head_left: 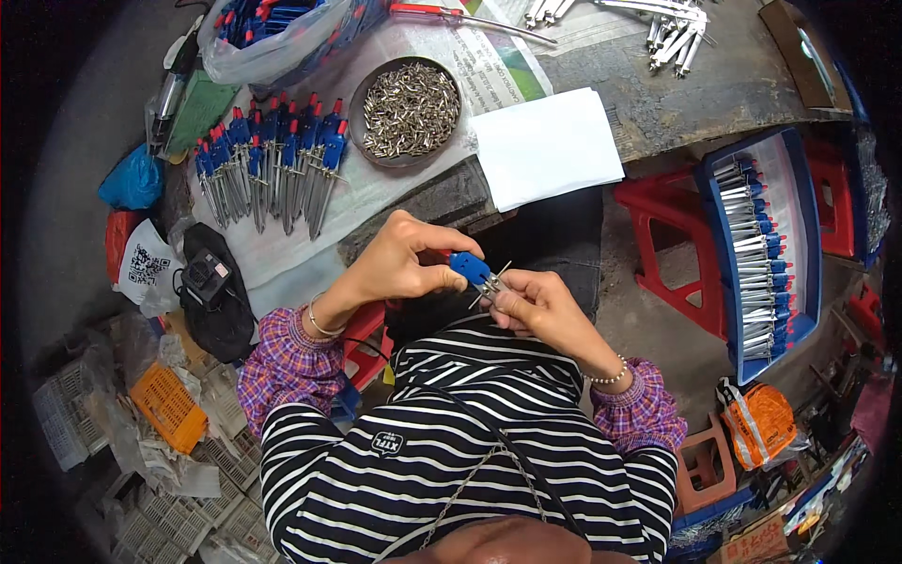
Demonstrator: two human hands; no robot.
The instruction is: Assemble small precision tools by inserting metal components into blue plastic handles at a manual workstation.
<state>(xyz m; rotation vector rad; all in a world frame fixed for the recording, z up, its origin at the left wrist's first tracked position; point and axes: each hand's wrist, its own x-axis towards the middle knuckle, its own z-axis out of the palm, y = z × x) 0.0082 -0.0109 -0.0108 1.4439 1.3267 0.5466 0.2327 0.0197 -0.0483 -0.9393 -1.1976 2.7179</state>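
Above my lap, my left hand [402,261] pinches the blue plastic head of a small tool [469,269] between thumb and fingers. My right hand [547,310] grips the same tool by its metal end, where thin prongs stick out. Its exact kind is unclear. On the table to the left lies a pile of similar blue-headed tools [272,155] with red tips and long metal shanks. Beside the pile stands a round metal bowl [354,122] full of small shiny metal pins or screws. A white sheet of paper [548,148] lies at the table's near edge.
A blue tray [806,235] with a row of similar tools rests on red stools [672,254] at the right. A plastic bag [282,56] of blue parts, a red-handled screwdriver [470,17] and white metal pieces [676,38] occupy the table's far side.
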